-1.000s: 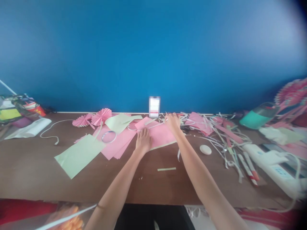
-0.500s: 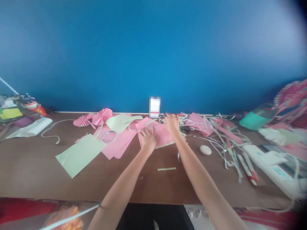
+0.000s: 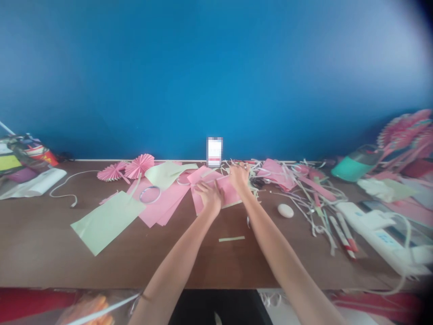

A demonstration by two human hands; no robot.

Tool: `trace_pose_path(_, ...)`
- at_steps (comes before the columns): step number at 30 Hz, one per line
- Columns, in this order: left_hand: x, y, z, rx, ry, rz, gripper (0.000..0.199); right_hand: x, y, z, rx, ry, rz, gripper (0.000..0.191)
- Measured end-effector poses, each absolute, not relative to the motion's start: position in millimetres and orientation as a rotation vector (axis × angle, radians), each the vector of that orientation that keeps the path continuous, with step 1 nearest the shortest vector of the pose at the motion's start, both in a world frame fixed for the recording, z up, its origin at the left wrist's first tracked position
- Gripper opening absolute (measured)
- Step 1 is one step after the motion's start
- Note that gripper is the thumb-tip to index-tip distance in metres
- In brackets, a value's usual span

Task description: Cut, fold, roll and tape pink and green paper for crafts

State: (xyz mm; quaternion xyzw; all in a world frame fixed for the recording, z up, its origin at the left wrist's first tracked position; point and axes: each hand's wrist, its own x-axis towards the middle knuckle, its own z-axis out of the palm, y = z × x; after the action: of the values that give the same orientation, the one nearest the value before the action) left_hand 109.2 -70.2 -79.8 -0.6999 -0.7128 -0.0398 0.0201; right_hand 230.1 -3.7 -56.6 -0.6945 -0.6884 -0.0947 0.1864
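A folded pink paper sheet (image 3: pixel 230 188) lies on the brown table beneath both hands. My left hand (image 3: pixel 211 197) rests on the sheet with its fingers spread and holds nothing. At the sheet's far right corner is my right hand (image 3: pixel 239 177), its fingers bent down; whatever is under the fingertips is hidden. Thin pale paper strips (image 3: pixel 254 170) lie tangled just beyond it. To the left are more pink sheets (image 3: pixel 167 205), a roll of tape (image 3: pixel 149 194) and a pale green sheet (image 3: pixel 110 221).
Pink pleated paper fans (image 3: pixel 139 166) lie at the back left. A propped phone (image 3: pixel 214 151) with a blurred screen stands against the blue wall. On the right are a white oval object (image 3: pixel 286 211), red-and-white pens (image 3: pixel 343 235) and a white power strip (image 3: pixel 368 230). One green strip (image 3: pixel 232 239) lies in front.
My left hand has slid slightly right across the pink sheet. My right hand stays at the far corner. The whole view has shifted a little.
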Motion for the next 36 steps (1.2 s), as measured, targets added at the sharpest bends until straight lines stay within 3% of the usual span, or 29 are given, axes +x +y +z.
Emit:
trace_pose_path(19, 107, -64, -99, -2.190, -2.227, -0.324, 0.059, 223, -1, -65, -2.039, -1.919, -0.269, 0.031)
trace_pose_path(29, 108, -59, -71, -2.174, -2.328, -0.199, 0.067, 241, 1, -31, -1.905, -1.950, -0.288, 0.023)
trace_pose_path(32, 100, -50, -54, -2.404, -2.191, -0.344, 0.070, 244, -2, -12, -1.820, -2.016, -0.231, 0.019)
trace_pose_path(36, 91, -33, -36, -2.790, -1.737, -0.738, 0.054, 246, -13, 7, -1.631, -2.102, -0.139, 0.022)
